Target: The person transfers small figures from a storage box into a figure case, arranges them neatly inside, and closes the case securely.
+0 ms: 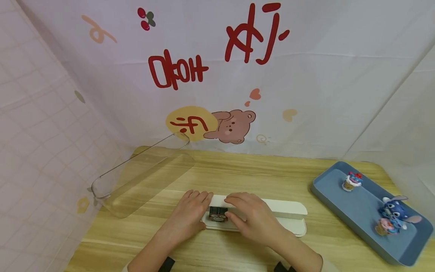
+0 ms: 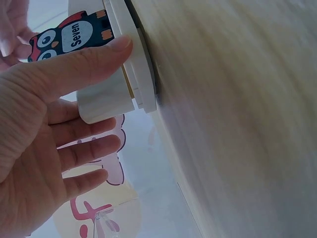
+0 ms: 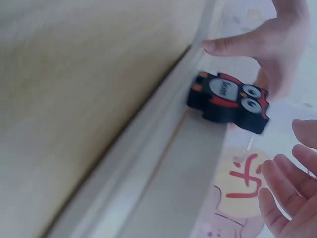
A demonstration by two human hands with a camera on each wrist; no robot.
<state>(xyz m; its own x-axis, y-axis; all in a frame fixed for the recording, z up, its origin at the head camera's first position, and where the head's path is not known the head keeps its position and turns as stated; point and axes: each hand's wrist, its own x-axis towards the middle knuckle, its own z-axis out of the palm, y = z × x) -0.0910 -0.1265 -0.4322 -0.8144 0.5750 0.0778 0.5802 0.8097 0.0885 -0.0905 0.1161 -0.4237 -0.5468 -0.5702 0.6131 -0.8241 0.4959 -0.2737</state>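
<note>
A black-and-red owl figure [image 1: 218,214] with "Seven" on its belly stands upright on a long white stand [image 1: 289,206], which has a flat base and a raised back panel. My left hand [image 1: 190,213] holds the stand's left end: its thumb [image 2: 106,57] presses the base's front edge, while other fingers lie behind the panel. Just right of the owl is my right hand [image 1: 255,217]. Its relaxed fingers [image 3: 282,183] appear apart from the owl figure [image 3: 228,101] in the right wrist view, with nothing held.
At the left, a clear plastic cover [image 1: 146,181] lies on the wooden table [image 1: 238,249]. A blue tray [image 1: 360,207] at the right holds a blue long-eared figure [image 1: 394,207] and two cupcake-like figures. A printed cloth [image 1: 306,75] hangs behind the table.
</note>
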